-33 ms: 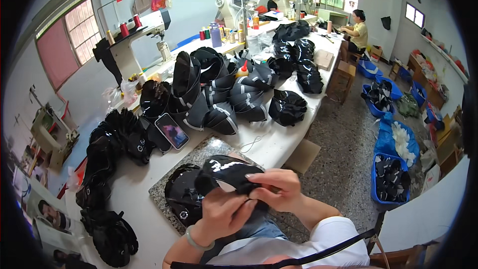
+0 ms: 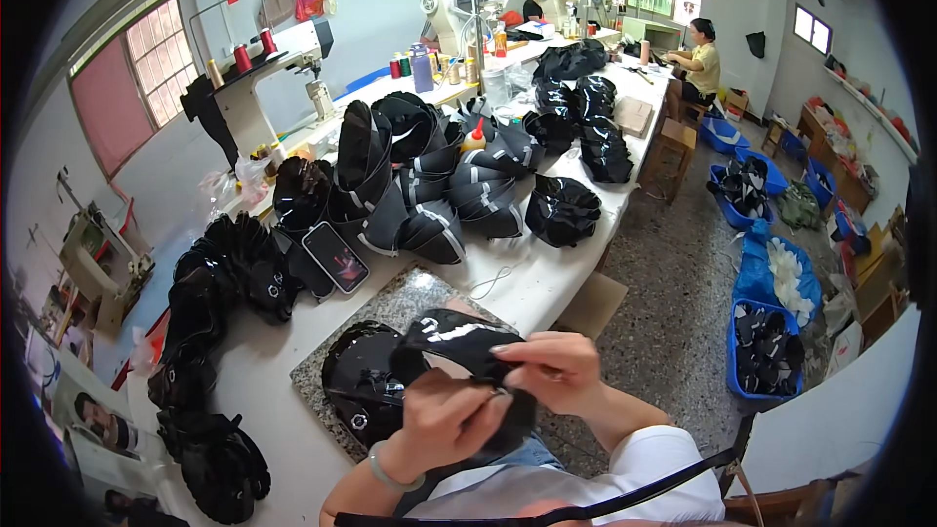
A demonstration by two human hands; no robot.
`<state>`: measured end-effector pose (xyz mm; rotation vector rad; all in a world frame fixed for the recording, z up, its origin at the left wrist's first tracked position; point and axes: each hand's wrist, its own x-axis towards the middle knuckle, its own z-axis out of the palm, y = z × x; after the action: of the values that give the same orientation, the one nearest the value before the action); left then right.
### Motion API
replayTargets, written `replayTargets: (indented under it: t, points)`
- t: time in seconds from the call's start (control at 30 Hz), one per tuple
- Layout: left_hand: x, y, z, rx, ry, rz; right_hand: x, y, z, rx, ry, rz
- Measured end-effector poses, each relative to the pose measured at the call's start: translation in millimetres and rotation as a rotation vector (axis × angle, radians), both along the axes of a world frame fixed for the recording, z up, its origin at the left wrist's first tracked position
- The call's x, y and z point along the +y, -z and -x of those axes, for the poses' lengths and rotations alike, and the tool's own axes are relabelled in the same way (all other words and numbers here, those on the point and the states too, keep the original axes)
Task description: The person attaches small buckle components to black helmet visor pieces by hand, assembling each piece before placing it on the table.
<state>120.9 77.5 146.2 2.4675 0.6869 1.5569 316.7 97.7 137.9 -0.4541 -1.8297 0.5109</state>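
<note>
Between both hands I hold a glossy black shoe upper [image 2: 457, 328] with pale marks on its top. My left hand [image 2: 441, 414], closed, pinches its near edge. My right hand [image 2: 558, 371] is closed on the right end, thumb and fingers pressed together. The two sets of fingertips are close to each other, and what lies just between them is too small to make out. More shiny black uppers [image 2: 356, 381] rest beside my left hand on a speckled stone slab [image 2: 415, 288], partly covered by the held one.
A phone [image 2: 336, 257] lies past the slab. Rows of black uppers [image 2: 200, 303] curve along the left, and grey-striped black pieces [image 2: 486, 197] are heaped ahead. A sewing machine [image 2: 264, 88] stands back left. Blue bins [image 2: 766, 346] sit on the right floor; a person [image 2: 700, 59] works far off.
Both hands and the held upper have shifted slightly right, and the upper has tilted a little. The picture on the phone's screen differs.
</note>
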Motion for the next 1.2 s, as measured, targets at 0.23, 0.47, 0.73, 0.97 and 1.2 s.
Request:
replayTargets:
  t: [0.23,0.47,0.73,0.97,1.2]
  points:
    - [-10,45,-73,0.064,0.33,0.078,-20,18,-56,0.44,-0.091,1.065]
    - [-5,29,-72,0.259,0.105,-0.055,6,-19,-132,0.568,0.197,0.815]
    - [-1,-48,13,-0.479,0.385,0.234,233,-34,-180,-0.291,0.824,0.065]
    - [-36,-38,76,-0.732,0.357,0.226,386,108,-227,-0.534,1.203,0.322]
    - [-124,-69,76,-0.087,0.664,0.039,375,122,-196,-0.424,1.249,0.04]
